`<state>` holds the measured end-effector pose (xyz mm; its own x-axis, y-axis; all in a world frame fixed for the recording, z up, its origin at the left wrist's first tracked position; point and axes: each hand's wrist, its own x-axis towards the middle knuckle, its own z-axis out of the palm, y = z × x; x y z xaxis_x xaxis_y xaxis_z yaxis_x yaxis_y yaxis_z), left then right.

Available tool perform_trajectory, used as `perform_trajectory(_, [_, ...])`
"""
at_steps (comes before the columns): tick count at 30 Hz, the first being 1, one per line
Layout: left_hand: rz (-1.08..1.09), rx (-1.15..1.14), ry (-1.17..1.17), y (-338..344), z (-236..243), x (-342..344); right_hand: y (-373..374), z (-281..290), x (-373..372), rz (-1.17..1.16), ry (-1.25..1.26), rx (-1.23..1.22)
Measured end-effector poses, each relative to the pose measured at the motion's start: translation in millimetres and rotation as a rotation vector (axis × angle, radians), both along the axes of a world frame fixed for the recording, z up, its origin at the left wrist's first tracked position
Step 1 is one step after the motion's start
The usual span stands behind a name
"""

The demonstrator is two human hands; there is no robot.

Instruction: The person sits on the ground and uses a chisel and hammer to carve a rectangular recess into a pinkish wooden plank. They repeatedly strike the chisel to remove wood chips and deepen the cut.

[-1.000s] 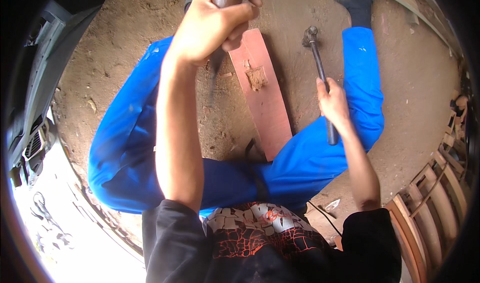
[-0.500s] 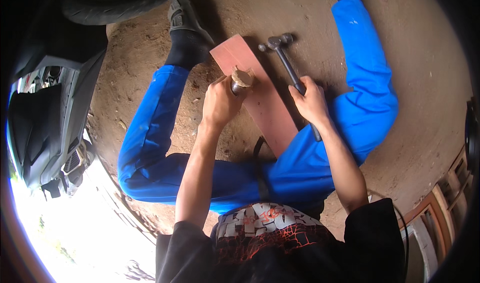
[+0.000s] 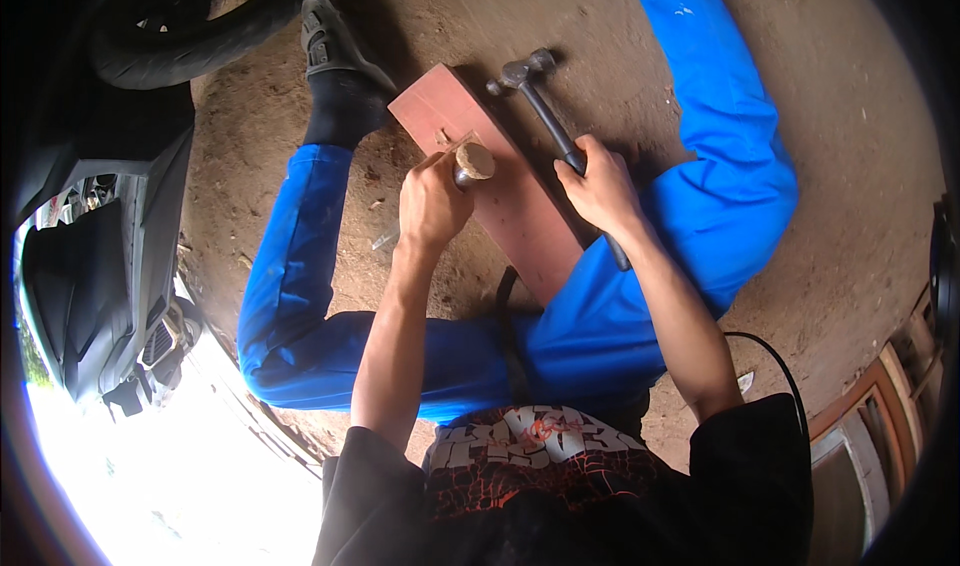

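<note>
My left hand (image 3: 431, 198) is closed around an upright chisel-like tool (image 3: 474, 165) with a round, worn tan top and grey metal below it. Its lower end is hidden over a cut patch in a reddish wooden board (image 3: 513, 219), which lies on the dirt floor between my blue-trousered legs. My right hand (image 3: 601, 188) grips the handle of a dark ball-peen hammer (image 3: 519, 76), whose head is above and right of the board's far part.
A dark motorbike (image 3: 85, 296) with a black tyre (image 3: 150, 61) stands at the left, near my left shoe (image 3: 330, 46). Wooden frames (image 3: 870, 416) lie at the lower right, with a black cable (image 3: 780, 361) nearby. Bright daylight fills the lower left.
A second ago my left hand held the tool high; it came down onto the board. Since half a second ago, board and both hands appear slightly further up and left as the view shifts.
</note>
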<state>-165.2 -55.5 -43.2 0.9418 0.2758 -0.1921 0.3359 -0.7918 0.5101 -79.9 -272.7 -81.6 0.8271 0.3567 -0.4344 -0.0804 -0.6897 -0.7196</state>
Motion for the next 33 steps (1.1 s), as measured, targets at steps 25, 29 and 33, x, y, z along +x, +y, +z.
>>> perform_trajectory(25, [0.090, 0.122, -0.325, -15.9, -27.9, -27.6, -0.6, 2.5, 4.0, 0.022, 0.072, -0.002])
perform_trajectory(29, [0.074, 0.152, -0.321, -16.3, -30.9, -28.5, -2.2, 2.3, 6.1, 0.025, 0.110, 0.006])
perform_trajectory(33, [0.093, 0.154, -0.333, -14.7, -32.7, -28.9, -0.6, 6.4, 7.3, 0.024, 0.102, 0.032])
